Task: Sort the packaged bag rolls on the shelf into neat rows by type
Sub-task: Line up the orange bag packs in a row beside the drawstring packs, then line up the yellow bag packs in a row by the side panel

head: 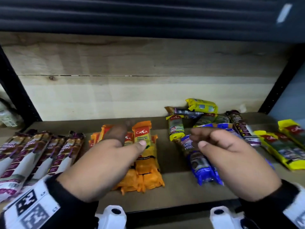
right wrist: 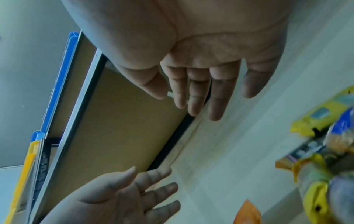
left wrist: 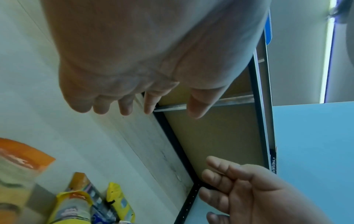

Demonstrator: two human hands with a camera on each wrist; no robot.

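Note:
Packaged bag rolls lie on a wooden shelf (head: 175,192). A purple-and-white row (head: 33,154) fills the left side. Orange packs (head: 146,164) lie grouped in the middle, blue packs (head: 203,169) to their right, and yellow packs (head: 283,149) at the far right. A mixed pile (head: 201,116) sits at the back. My left hand (head: 130,139) hovers over the orange packs with relaxed fingers and holds nothing. My right hand (head: 198,139) hangs above the blue packs, fingers loosely curled and empty. The wrist views show my left hand (left wrist: 134,106) and right hand (right wrist: 191,98) with bare palms.
A pale wooden back panel (head: 132,80) closes the rear of the shelf. Black metal uprights (head: 18,90) stand at both sides. A single yellow pack (head: 175,129) lies between the orange and blue groups. Bare shelf board shows along the front edge.

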